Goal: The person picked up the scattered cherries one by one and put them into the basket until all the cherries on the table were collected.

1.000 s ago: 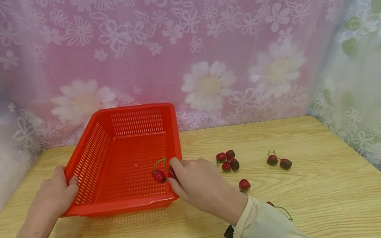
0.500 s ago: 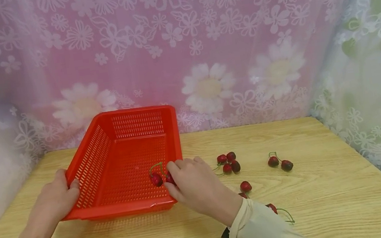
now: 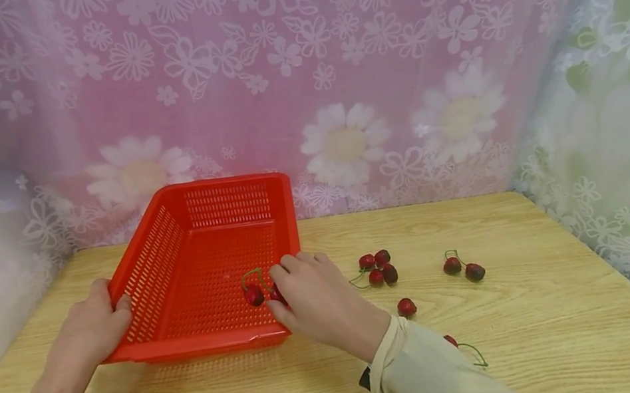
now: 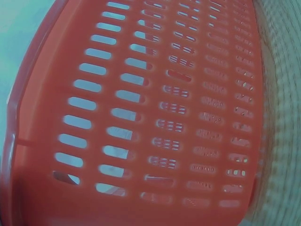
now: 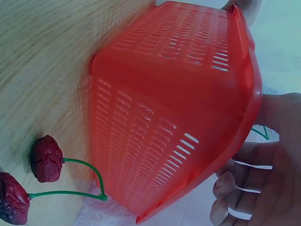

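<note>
Red plastic basket (image 3: 214, 342): being supported by the counter (image 3: 549, 311), being gripped at its left rim by the left hand (image 3: 88, 329), seemingly for steadiness. Cherry pair (image 3: 253, 295): being held over the basket's right side, one fruit being pinched in the right hand's (image 3: 320, 303) fingers. Other cherries (image 3: 389, 274): being spread rightward, seemingly within reach.

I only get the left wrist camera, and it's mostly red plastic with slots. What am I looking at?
Observer: The head view shows it whole: an open-topped red basket.

Operator: Oh! And is the other hand busy?

Observer: Yes, the right hand holds a pair of cherries joined by green stems.

Operator: Lovely. Are there any more of those?

Observer: Yes, a cluster of four cherries lies on the wooden table, to the right of the basket in the head view.
</note>
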Demonstrator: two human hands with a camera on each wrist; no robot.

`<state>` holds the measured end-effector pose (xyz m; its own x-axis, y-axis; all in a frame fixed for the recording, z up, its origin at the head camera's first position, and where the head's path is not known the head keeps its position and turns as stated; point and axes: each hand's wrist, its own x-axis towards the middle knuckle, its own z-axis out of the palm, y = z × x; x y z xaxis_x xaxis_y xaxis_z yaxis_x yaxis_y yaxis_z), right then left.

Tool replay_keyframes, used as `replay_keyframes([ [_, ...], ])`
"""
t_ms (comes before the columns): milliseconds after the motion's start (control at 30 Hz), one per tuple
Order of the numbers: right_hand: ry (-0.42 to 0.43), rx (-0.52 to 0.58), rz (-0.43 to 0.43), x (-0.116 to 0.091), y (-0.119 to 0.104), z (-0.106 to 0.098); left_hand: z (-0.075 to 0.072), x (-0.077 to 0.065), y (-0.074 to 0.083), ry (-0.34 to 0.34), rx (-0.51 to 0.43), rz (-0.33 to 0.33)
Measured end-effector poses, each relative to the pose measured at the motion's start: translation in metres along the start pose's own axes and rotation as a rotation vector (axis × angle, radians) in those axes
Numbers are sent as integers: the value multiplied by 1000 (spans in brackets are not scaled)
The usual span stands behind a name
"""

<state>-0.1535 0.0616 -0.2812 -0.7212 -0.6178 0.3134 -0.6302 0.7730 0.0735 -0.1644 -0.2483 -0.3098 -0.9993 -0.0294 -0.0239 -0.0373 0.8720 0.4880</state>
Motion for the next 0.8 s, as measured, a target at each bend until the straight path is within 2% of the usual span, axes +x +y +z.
replay_keyframes([
  [233,-75,-60,-26,12,1,1,-1,-2,0,-14,-3,-17],
  [467,-112,-95,-46,18,-2,4,-1,-1,2,-20,-8,-20],
  [800,-185,-68,-76,32,-4,11,0,0,1,-11,1,-10],
])
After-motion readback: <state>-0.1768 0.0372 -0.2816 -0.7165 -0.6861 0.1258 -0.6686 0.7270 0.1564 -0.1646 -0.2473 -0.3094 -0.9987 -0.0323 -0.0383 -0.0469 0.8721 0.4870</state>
